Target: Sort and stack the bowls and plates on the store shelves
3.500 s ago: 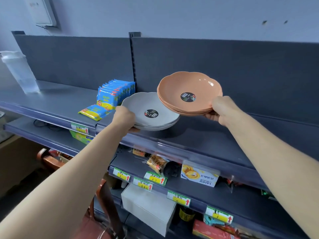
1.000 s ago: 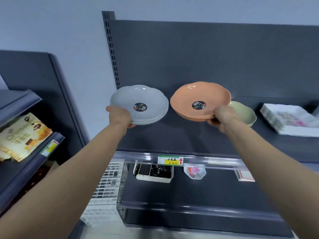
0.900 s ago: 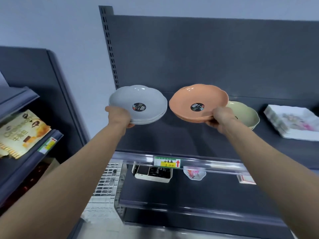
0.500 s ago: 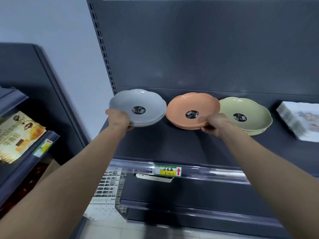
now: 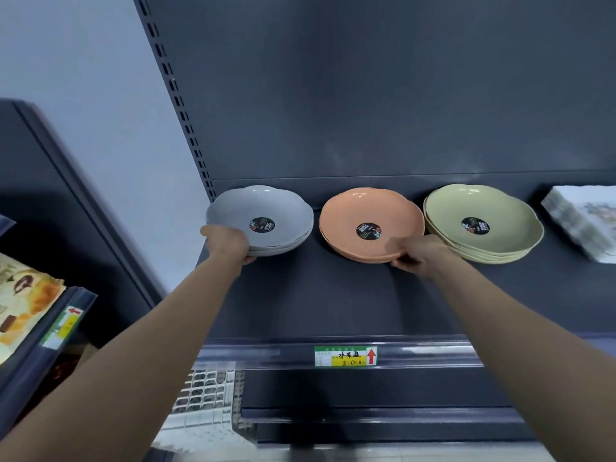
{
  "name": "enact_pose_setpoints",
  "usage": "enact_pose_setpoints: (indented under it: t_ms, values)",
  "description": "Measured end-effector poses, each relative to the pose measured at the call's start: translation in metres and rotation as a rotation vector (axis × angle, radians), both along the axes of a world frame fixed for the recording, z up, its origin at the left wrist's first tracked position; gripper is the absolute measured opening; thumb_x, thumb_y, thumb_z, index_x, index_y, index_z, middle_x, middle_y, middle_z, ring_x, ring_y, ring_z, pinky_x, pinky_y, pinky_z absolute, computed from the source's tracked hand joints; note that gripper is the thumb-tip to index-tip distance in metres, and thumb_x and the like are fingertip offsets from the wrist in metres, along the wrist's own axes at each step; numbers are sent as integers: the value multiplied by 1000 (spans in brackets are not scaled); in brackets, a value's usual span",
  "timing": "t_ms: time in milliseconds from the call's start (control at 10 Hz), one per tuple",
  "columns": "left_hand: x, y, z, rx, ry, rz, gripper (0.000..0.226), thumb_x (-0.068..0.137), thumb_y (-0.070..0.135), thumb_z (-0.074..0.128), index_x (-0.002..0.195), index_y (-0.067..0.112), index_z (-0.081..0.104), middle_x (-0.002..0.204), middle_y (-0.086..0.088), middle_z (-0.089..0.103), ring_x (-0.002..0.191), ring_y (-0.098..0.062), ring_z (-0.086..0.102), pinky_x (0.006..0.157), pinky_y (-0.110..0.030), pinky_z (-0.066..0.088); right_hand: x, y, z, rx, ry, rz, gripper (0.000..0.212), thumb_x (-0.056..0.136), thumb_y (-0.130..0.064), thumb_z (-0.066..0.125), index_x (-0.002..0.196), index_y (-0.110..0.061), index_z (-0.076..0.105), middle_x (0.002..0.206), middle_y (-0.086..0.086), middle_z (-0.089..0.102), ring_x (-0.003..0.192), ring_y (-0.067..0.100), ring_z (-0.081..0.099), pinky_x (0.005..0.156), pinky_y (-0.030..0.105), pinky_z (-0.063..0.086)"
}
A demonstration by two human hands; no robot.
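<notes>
A small stack of grey scalloped plates (image 5: 263, 211) sits at the left end of the dark shelf (image 5: 333, 295), and my left hand (image 5: 228, 243) grips its near-left rim. Beside it lies a stack of orange plates (image 5: 366, 208); my right hand (image 5: 418, 255) pinches its near-right rim. Each top plate carries a round black sticker. To the right stands a taller stack of green plates (image 5: 483, 208), untouched, close to the orange stack.
A pile of white patterned square plates (image 5: 586, 221) lies at the shelf's far right. A price tag (image 5: 345, 356) marks the shelf's front rail. A white plastic crate (image 5: 206, 391) sits below left. Snack packets (image 5: 23, 301) fill the neighbouring shelf at left.
Both hands carried the grey and orange stacks from another shelf to this one and lowered them onto it; over the last second the view dropped and moved closer.
</notes>
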State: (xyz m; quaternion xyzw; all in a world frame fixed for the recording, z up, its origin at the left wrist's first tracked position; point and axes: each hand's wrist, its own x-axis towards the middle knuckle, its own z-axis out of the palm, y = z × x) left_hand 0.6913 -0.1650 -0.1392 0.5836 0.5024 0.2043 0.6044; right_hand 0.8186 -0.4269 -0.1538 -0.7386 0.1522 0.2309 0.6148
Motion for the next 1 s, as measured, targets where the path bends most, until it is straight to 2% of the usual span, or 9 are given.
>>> enact_pose_setpoints:
  t_ms: [100,200,300,500,600,700,800,900,1000]
  values:
    - [4,3,-6,-11,18,-19,42,95,6,31,136,8,25,144,-15,35,122,-38,45,67,-45,52,-2,1,3,-22,-17,13,17,80,6,67,90,-3,58,80,13,58,61,20,54,33,21,50]
    - [7,1,-8,-29,25,-30,42,96,7,32,138,7,25,144,-15,33,123,-38,44,69,-44,53,-1,2,5,-85,-52,5,25,85,6,59,107,-4,56,97,15,57,73,24,57,41,30,55]
    - [9,4,-15,-44,12,-48,41,95,6,34,135,9,26,144,-16,33,122,-38,45,66,-41,52,-3,2,8,-261,-62,45,11,91,2,45,97,-4,52,78,15,54,56,22,54,34,25,49]
    - [10,13,-30,-75,16,-63,44,94,7,37,136,10,25,145,-14,33,124,-38,45,68,-42,52,-12,2,10,-469,-112,132,22,91,-3,38,75,1,53,47,13,51,27,19,44,29,12,30]
    - [8,20,-30,-90,81,-107,50,92,4,44,138,7,27,145,-15,34,126,-38,44,63,-42,53,-15,1,14,-652,-229,179,31,87,-7,46,59,0,56,50,14,60,52,28,53,44,25,39]
    - [3,29,-35,-37,185,-203,54,90,3,53,137,2,29,144,-14,32,126,-36,45,52,-38,55,-18,4,23,-762,-357,89,26,89,-11,49,108,3,60,102,21,69,94,36,63,75,35,49]
    - [-1,29,-29,92,274,-296,52,89,3,53,137,-2,34,140,-18,41,110,-30,53,58,-33,54,-22,7,35,-858,-466,114,30,91,-9,46,116,3,56,119,23,61,109,40,59,74,34,43]
    - [-5,26,-19,338,449,-267,52,91,6,47,141,-3,33,144,-23,35,115,-37,47,85,-39,48,-22,13,42,-881,-581,187,29,90,-11,47,113,1,58,116,23,62,106,39,59,72,31,40]
    - [-11,15,-1,498,463,-310,48,92,3,42,137,-6,31,140,-23,30,124,-43,42,95,-41,41,-28,15,49,-886,-620,249,28,89,-12,49,111,0,64,113,22,65,104,38,60,80,32,47]
